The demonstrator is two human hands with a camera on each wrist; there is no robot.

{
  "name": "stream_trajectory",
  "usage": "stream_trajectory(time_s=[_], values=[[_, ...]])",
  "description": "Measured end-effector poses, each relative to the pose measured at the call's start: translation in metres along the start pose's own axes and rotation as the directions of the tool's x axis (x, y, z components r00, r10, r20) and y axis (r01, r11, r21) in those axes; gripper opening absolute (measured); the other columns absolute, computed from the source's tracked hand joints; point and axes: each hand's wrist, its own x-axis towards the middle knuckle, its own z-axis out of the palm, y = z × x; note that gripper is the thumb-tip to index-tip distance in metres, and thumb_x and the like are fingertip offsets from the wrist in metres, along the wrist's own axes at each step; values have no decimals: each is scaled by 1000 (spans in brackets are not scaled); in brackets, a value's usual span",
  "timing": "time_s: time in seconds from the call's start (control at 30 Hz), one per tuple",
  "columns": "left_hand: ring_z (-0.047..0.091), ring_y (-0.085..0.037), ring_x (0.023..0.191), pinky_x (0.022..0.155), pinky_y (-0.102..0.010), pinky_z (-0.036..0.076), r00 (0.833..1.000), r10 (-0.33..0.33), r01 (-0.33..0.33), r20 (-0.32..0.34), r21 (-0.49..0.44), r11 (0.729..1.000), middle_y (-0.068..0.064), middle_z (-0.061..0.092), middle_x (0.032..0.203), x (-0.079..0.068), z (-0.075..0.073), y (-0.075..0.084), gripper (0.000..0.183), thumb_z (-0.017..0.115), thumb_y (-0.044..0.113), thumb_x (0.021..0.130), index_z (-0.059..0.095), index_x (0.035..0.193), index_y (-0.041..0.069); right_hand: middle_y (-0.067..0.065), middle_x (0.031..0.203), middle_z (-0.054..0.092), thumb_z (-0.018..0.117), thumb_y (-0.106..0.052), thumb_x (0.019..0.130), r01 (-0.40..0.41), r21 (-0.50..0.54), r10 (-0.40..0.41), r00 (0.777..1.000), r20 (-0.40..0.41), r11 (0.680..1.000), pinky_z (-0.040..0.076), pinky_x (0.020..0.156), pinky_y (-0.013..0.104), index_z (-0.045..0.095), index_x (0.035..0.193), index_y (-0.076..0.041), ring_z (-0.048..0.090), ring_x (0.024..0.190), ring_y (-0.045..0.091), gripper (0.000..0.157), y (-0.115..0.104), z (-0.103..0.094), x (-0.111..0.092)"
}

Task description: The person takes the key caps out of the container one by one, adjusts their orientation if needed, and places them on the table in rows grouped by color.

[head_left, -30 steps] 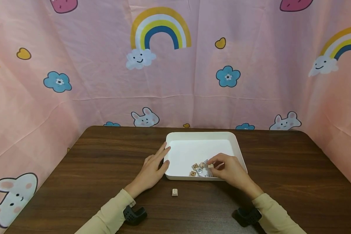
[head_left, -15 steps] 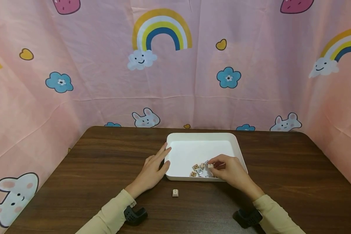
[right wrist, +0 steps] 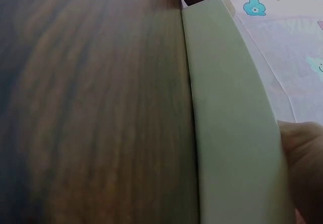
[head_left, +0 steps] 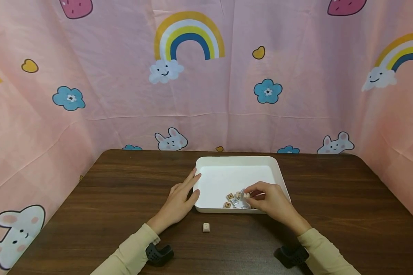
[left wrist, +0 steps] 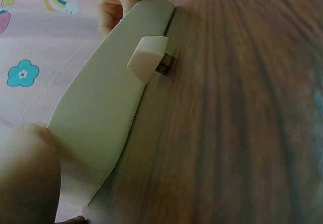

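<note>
My right hand [head_left: 270,196] reaches over the front right of a white tray [head_left: 235,160] and pinches a small cream keycap [head_left: 246,195] between thumb and index finger. Just left of these fingertips, several beige and clear-looking keycaps [head_left: 230,196] lie loosely in the tray's front part. With its fingers spread, my left hand [head_left: 179,198] rests on the tray's left rim. One more cream keycap [head_left: 206,227] stands on the table in front of the tray; a dark part shows under this keycap [left wrist: 149,57] in the left wrist view. The right wrist view hides the pinched keycap behind the tray wall [right wrist: 232,108].
The tray sits on a dark brown wooden table [head_left: 130,179]. Behind the table hangs a pink curtain [head_left: 227,84] with rainbows, flowers and rabbits. A black wrist device [head_left: 290,256] is at the right sleeve, another black device [head_left: 159,254] at the left.
Both hands stay in nearly the same places. The keycap in my right fingertips has shifted very slightly; the whole head view moves a little.
</note>
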Motion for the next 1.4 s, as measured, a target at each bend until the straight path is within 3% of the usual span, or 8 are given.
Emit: stream_trajectory(time_s=[0.33,0.7,0.93,1.17,1.4], values=[[41,-34,147,114,-68,22,1000,0,0,-4,4,1000,-10,23,169,0,-1,2,53,49,26,108,39,159,12,3,98,75,82,0,82,15,-1,-15,1000,-19,1000,62,76,26,78,100,-9,75,86,19,21,0,0,1],[41,-34,147,113,-68,22,1000,0,0,-1,8,1000,-8,22,169,-2,0,3,53,49,25,108,38,159,14,0,98,75,83,1,81,144,-56,-149,984,-103,988,60,66,27,78,103,-10,71,81,11,26,-4,-2,0],[41,-34,147,114,-67,22,1000,4,-4,-1,13,1000,-7,22,170,-1,-2,3,53,48,27,108,38,159,15,0,99,76,83,2,81,193,-30,-195,971,-138,981,59,64,25,78,105,-11,70,81,10,27,-14,-3,1],[41,-34,147,113,-68,22,1000,6,-6,-4,15,1000,-8,22,169,-1,-1,1,53,49,25,108,39,159,14,5,100,76,81,0,84,161,80,-150,980,-132,984,62,71,25,78,107,-7,73,85,15,24,-21,4,0],[42,-33,147,114,-66,23,1000,3,-3,0,5,1000,-7,22,170,0,0,1,53,48,28,109,39,159,15,6,105,76,81,3,82,91,160,-70,988,-136,983,61,76,25,78,105,-7,72,90,8,26,-23,7,-1]])
